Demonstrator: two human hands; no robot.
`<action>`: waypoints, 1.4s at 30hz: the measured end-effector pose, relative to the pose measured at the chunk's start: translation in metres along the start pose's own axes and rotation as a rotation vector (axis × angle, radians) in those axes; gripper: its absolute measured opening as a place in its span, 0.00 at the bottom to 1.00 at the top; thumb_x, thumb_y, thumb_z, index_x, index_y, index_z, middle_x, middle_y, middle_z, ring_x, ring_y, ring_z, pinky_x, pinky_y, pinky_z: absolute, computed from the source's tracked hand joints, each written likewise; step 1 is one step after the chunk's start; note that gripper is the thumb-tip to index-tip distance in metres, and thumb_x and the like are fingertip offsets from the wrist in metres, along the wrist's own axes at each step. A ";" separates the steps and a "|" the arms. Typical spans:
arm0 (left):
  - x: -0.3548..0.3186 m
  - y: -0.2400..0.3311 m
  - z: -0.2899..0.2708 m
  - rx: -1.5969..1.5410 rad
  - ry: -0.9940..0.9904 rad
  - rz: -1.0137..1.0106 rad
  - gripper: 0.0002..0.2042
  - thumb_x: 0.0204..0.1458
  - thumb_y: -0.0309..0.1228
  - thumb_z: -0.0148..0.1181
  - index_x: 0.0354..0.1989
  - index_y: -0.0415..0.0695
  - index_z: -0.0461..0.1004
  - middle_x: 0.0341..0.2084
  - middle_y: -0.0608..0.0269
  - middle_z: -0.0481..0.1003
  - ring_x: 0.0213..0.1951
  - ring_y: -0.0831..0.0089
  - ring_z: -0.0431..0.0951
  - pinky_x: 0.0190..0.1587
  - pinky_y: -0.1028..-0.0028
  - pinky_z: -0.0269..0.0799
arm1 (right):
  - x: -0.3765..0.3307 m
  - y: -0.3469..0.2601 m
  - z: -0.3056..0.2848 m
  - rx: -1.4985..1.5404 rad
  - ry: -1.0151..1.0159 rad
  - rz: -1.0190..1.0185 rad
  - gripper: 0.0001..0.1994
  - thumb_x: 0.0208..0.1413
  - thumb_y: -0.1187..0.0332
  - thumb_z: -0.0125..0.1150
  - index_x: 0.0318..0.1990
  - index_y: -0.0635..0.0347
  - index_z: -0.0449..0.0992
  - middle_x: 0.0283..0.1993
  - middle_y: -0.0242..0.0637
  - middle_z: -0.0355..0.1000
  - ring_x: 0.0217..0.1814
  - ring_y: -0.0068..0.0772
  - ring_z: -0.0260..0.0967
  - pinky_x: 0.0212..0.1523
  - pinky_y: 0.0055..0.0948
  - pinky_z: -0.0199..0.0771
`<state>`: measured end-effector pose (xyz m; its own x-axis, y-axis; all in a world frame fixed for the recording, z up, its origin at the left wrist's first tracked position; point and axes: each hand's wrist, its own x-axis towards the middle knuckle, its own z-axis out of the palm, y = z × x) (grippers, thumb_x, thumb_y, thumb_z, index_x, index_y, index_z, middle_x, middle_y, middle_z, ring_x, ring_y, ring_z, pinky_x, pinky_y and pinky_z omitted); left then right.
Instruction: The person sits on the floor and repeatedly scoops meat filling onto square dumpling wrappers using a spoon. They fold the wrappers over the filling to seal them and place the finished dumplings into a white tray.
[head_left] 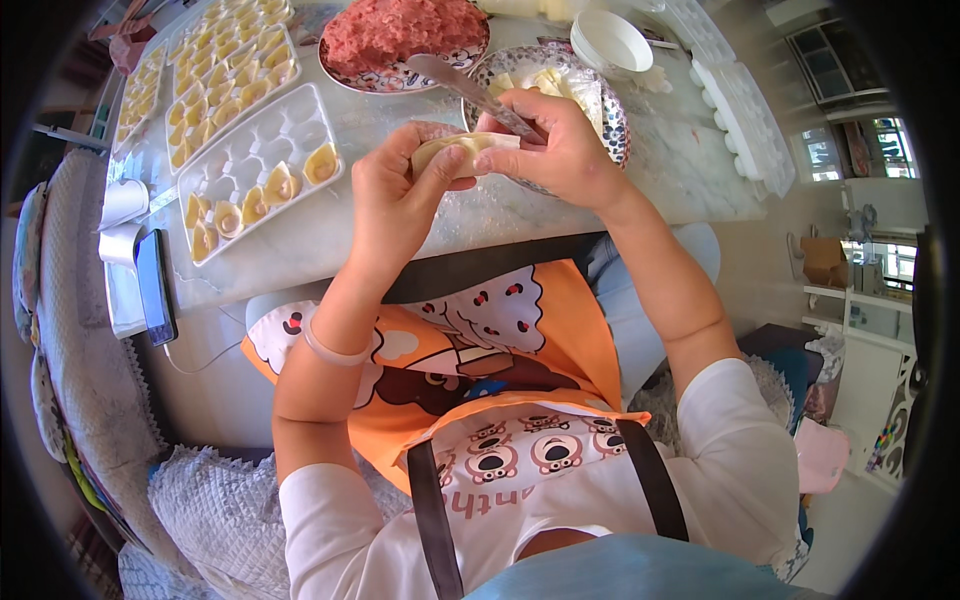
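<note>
Over the near edge of the marble table, my two hands hold a folded, pale wonton wrapper (455, 157) between them. My left hand (392, 200) pinches its left side, thumb on top. The fingers of my right hand (572, 155) press its right end and also grip a flat spreading knife (480, 97), whose blade points up and left. Any filling inside the wrapper is hidden. Just beyond lies a patterned plate (622, 140) with pale wrappers on it. A mound of pink minced meat (405, 38) fills another patterned plate behind my left hand.
Left of my hands, a white compartment tray (262, 140) holds several folded wontons (281, 185) in its near cells. Fuller trays (232, 90) stand behind it. White bowls (610, 45) sit at the back right, stacked plastic trays (742, 125) at the right edge. A cabled phone (157, 290) leans at the left.
</note>
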<state>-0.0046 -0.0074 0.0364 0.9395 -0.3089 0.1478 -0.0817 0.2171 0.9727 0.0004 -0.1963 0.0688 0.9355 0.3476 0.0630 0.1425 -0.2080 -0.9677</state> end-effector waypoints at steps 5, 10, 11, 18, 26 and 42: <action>0.001 0.005 -0.001 0.076 0.063 -0.026 0.09 0.55 0.24 0.56 0.41 0.30 0.71 0.30 0.55 0.78 0.28 0.73 0.80 0.32 0.78 0.78 | -0.001 0.000 -0.002 -0.080 0.066 -0.005 0.08 0.50 0.70 0.66 0.33 0.64 0.74 0.28 0.23 0.67 0.29 0.11 0.60 0.29 0.15 0.61; 0.000 0.009 0.000 0.212 0.125 0.024 0.07 0.53 0.23 0.58 0.37 0.30 0.73 0.26 0.57 0.78 0.25 0.76 0.79 0.28 0.81 0.75 | 0.003 0.006 0.007 -0.140 0.146 -0.165 0.09 0.50 0.68 0.64 0.31 0.65 0.75 0.23 0.25 0.68 0.24 0.11 0.59 0.24 0.17 0.60; 0.000 0.008 -0.002 0.227 0.148 0.036 0.07 0.53 0.23 0.59 0.35 0.31 0.74 0.24 0.58 0.77 0.24 0.77 0.78 0.26 0.81 0.74 | 0.002 0.005 0.007 -0.146 0.159 -0.147 0.09 0.50 0.68 0.64 0.31 0.65 0.75 0.23 0.25 0.68 0.24 0.12 0.59 0.24 0.18 0.60; 0.004 0.007 -0.005 0.262 0.216 0.074 0.07 0.52 0.24 0.60 0.33 0.31 0.75 0.20 0.61 0.77 0.19 0.80 0.76 0.20 0.83 0.70 | -0.003 0.000 0.005 -0.195 0.162 -0.074 0.10 0.51 0.67 0.64 0.30 0.66 0.75 0.20 0.25 0.66 0.25 0.12 0.60 0.25 0.18 0.61; 0.006 -0.026 -0.012 -0.553 -0.028 -0.216 0.09 0.52 0.29 0.61 0.41 0.43 0.74 0.35 0.69 0.76 0.39 0.80 0.74 0.44 0.77 0.69 | -0.002 0.016 0.022 0.152 0.340 -0.047 0.10 0.52 0.66 0.64 0.30 0.64 0.75 0.20 0.24 0.65 0.23 0.11 0.58 0.23 0.17 0.57; 0.009 -0.013 -0.005 -0.038 -0.032 -0.127 0.13 0.54 0.25 0.58 0.45 0.31 0.70 0.31 0.56 0.77 0.32 0.76 0.77 0.34 0.78 0.75 | 0.019 0.023 0.010 0.229 0.329 0.003 0.12 0.49 0.63 0.67 0.31 0.64 0.77 0.25 0.29 0.73 0.28 0.15 0.64 0.29 0.20 0.64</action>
<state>0.0062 -0.0084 0.0243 0.9305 -0.3651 0.0301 0.0506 0.2095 0.9765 0.0178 -0.1855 0.0451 0.9947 0.0277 0.0985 0.0982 0.0134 -0.9951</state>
